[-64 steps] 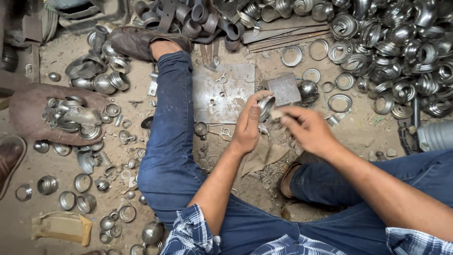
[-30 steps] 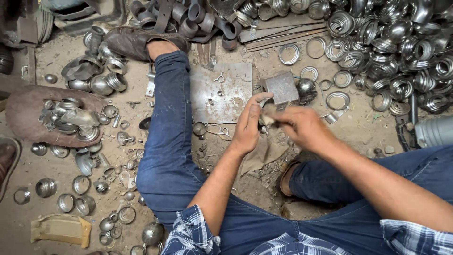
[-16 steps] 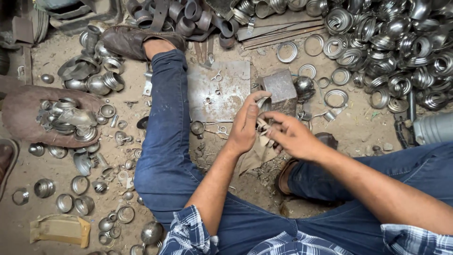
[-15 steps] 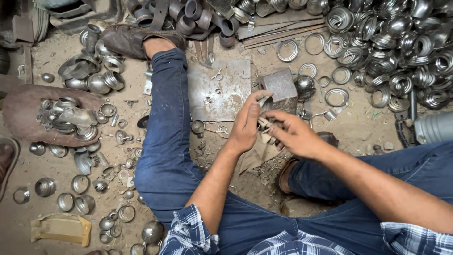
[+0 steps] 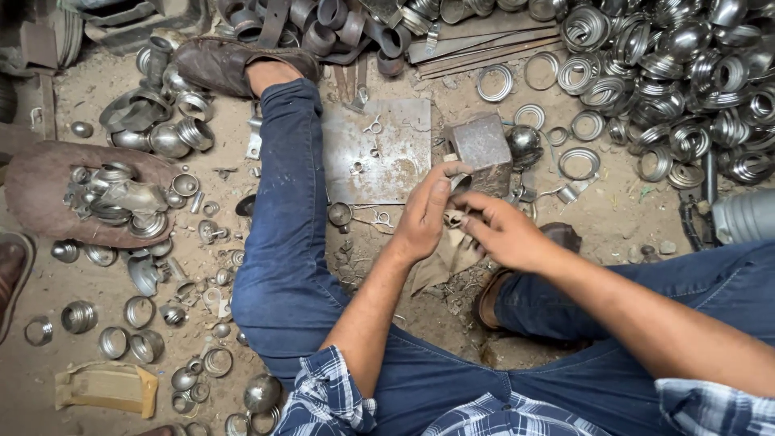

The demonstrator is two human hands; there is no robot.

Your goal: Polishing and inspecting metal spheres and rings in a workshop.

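Observation:
I sit on a dirt floor in blue jeans with one leg stretched out. My left hand (image 5: 425, 214) and my right hand (image 5: 502, 230) meet in front of me, fingers pinched together on a small metal piece (image 5: 454, 216) that they mostly hide. Just beyond the fingers stands a grey metal block (image 5: 482, 145) with a shiny metal ball (image 5: 525, 143) beside it. A flat steel plate (image 5: 379, 153) carrying small clips lies to the left of the block. A tan cloth (image 5: 446, 257) lies under my hands.
A large heap of shiny metal rings and cups (image 5: 678, 73) fills the top right. More metal cups lie on a brown pad (image 5: 56, 194) at left, with loose cups (image 5: 129, 343) below. A cardboard scrap (image 5: 105, 387) sits at bottom left; a grey cylinder (image 5: 747, 214) at right.
My hands have drawn slightly back from the metal block toward me, still pinched together on the small piece. The view has shifted a little.

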